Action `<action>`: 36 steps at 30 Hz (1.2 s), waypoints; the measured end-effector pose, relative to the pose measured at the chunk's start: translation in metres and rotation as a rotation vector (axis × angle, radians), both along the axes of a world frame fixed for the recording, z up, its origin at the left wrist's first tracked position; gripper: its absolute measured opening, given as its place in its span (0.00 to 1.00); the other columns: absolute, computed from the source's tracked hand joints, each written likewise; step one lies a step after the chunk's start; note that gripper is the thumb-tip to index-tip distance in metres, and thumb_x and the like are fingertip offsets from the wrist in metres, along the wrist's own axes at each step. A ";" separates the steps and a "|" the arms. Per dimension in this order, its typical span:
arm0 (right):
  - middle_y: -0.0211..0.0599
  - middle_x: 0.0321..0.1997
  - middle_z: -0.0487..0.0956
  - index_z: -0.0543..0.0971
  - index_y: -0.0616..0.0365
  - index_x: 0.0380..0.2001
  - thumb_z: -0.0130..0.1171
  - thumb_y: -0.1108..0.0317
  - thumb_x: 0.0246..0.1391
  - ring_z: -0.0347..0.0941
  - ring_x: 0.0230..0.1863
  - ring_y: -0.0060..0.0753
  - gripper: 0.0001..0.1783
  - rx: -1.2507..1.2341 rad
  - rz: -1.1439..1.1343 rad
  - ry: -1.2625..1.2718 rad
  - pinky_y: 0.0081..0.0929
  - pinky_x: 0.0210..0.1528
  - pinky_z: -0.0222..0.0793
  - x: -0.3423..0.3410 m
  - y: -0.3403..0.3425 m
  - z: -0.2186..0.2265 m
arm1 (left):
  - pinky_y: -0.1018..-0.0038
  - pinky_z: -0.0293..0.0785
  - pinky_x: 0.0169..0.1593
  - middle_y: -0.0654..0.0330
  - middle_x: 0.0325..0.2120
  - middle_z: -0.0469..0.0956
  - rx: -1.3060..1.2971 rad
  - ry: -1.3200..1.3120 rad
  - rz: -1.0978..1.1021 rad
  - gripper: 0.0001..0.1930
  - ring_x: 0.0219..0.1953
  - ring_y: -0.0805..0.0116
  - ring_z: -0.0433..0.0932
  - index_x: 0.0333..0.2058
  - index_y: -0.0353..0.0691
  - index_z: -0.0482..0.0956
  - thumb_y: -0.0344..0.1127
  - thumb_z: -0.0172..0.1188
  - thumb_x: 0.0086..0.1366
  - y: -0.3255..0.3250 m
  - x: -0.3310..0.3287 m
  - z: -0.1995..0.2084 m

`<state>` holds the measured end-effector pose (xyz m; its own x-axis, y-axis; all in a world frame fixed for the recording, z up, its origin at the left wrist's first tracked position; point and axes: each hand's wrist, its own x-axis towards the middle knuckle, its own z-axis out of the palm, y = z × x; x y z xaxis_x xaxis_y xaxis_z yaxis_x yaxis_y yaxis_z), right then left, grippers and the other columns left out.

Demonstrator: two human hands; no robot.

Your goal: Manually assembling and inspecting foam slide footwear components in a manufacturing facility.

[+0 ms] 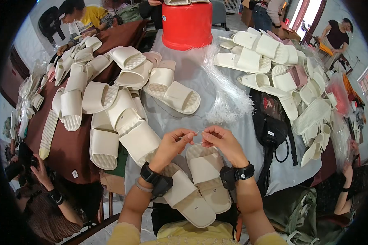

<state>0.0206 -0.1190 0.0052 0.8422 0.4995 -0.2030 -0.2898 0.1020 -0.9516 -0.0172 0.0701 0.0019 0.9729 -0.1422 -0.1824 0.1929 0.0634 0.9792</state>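
Observation:
My left hand (174,143) and my right hand (223,141) meet above the table's near edge, fingertips almost touching. Both are closed in a pinch; whatever lies between the fingers is too small to make out. Just below them, a cream slide sandal (186,188) and a second cream slide sandal (203,168) lie side by side at the table edge, toes away from me, partly overlapping. A bundle of thin clear plastic strands (229,92) lies beyond my right hand. Close to my left forearm is another cream slide (140,141), part of a pile.
Sandal piles (98,96) cover the left, on brown cloth (75,157) and grey cloth (173,122). More sandals (274,61) heap at right, beside a black bag (272,126). A red bucket (187,26) stands at the back. Other people are around the tables.

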 end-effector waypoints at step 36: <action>0.29 0.28 0.73 0.71 0.64 0.42 0.50 0.69 0.54 0.69 0.27 0.19 0.13 -0.069 0.060 0.045 0.15 0.32 0.65 -0.003 0.002 0.008 | 0.83 0.66 0.30 0.68 0.24 0.71 0.080 -0.114 -0.075 0.12 0.26 0.82 0.66 0.34 0.34 0.73 0.39 0.54 0.60 0.000 -0.001 -0.006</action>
